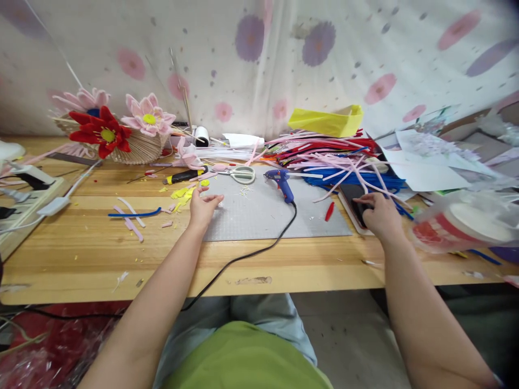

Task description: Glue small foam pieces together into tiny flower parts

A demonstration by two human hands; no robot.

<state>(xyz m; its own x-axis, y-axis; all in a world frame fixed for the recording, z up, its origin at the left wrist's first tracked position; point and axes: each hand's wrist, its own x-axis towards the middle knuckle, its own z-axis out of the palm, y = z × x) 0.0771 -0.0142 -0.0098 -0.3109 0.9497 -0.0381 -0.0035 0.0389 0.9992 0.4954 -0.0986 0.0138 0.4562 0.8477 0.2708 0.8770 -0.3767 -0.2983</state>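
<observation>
— Backdrop: floral curtain (259,65), pale, purple and pink blooms. Surface: wooden table (101,254), scuffed near front edge.

— Centre of surface?

— Grey cutting mat (263,216). Blue glue gun (283,183) on far part of mat, black cord trailing off front edge. White-handled scissors (240,174) at far left corner of mat.

— Left hand?

— Left hand (204,208): resting at left edge of mat, fingers loosely spread, palm down, gripping nothing. Yellow scraps (182,193) just beyond fingertips, near but apart; one yellow disc closest.

— Right hand?

— Right hand (377,215): palm down, fingers curled, fingertips touching dark phone (352,200) lying flat just off right edge of mat. Resting on, not lifting; grasp not visible. Phone lies under and just beyond fingers, far end tucked beneath pile.

— Pile?

— Pipe cleaners (336,156): pink, red, blue, heaped behind phone. Yellow box (328,121) on top at back.

— Left end of table?

— Woven basket (133,146) holding red flower (101,132) and pink flower (149,118). Blue pipe cleaner (133,215) and pink offcuts, well left of left hand.

— Right end?

— Clear bag (466,224), red-and-white roll inside, just beside right wrist.
</observation>
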